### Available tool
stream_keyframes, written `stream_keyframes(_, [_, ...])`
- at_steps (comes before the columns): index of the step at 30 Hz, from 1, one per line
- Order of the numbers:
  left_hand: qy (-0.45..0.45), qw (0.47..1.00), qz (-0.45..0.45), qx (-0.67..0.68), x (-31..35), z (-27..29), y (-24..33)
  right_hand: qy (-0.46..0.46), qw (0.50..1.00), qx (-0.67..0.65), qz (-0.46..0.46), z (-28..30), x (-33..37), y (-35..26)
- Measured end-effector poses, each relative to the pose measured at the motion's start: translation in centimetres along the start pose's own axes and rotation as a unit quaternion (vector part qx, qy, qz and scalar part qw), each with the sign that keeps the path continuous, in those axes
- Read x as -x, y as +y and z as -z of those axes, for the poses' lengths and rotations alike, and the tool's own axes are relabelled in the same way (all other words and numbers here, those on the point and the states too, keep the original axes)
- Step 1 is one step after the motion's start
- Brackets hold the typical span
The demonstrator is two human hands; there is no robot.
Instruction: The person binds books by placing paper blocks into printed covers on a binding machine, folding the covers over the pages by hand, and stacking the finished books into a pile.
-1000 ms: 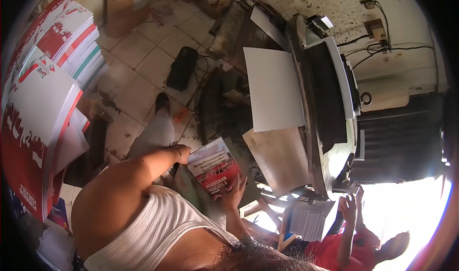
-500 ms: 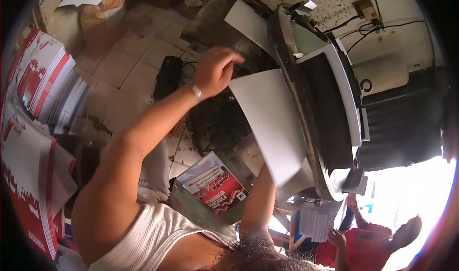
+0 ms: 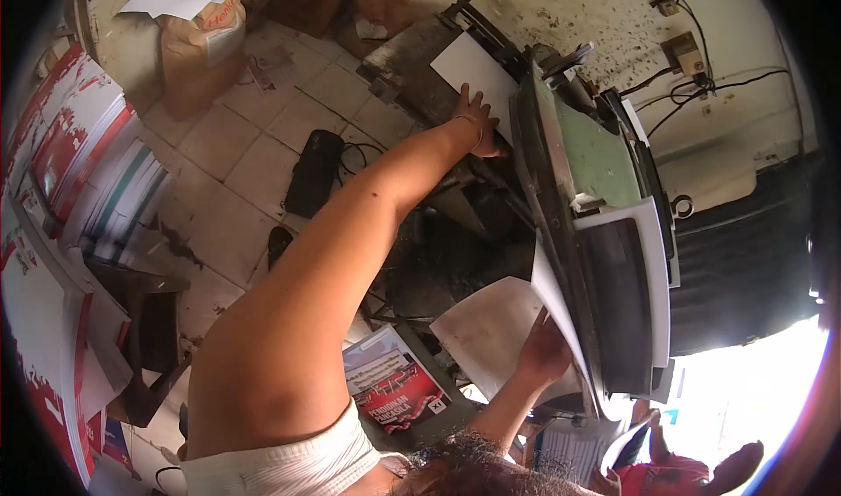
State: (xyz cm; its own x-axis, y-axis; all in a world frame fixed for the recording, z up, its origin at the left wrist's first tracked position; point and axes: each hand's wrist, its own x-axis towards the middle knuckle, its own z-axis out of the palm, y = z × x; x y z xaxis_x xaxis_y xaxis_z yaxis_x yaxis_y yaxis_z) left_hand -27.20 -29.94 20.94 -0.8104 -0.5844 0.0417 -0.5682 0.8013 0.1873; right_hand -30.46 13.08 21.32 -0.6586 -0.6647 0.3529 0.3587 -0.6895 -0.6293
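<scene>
My left hand (image 3: 477,121) reaches to the far side of the machine, fingers spread at the edge of a white sheet (image 3: 469,63) lying on a dark, worn ledge. It has a thin band at the wrist. My right hand (image 3: 545,351) is lower down, fingers stretched upward beside another white sheet (image 3: 559,299). That sheet stands nearly edge-on along the machine's dark curved rim (image 3: 547,194); the fingertips seem to touch it. Behind the right hand is a stained pale board or sheet (image 3: 477,325). The machine (image 3: 604,159) has a green panel and a black-and-white plate.
A red-and-white booklet (image 3: 399,391) lies on a grey-green surface near me. Stacked printed covers (image 3: 79,137) line the left side. A black foot-pedal-like object (image 3: 315,172) and a paper bag (image 3: 206,54) stand on the tiled floor. Cables (image 3: 701,80) hang on the wall. A person in red (image 3: 661,478) is at lower right.
My left hand has moved away from me and right, onto the far sheet. The near white sheet has swung against the machine's rim, and my right hand has come into view beside it.
</scene>
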Motion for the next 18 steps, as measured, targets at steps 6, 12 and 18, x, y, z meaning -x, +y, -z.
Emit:
stream_keyframes(6, [0.066, 0.997, -0.029, 0.032, 0.7, -0.8, -0.4, -0.119, 0.993, -0.010, -0.009, -0.5, 1.7, -1.5])
stream_keyframes(12, [0.334, 0.907, -0.111, 0.232, 10.8, -6.3, 0.1, -0.083, 0.996, 0.019, 0.039, 0.5, 3.0, -3.6])
stream_keyframes(18, [0.161, 0.882, -0.038, 0.441, 32.5, -17.2, 1.4, -0.062, 0.991, 0.086, 0.078, 5.0, 3.7, -6.0])
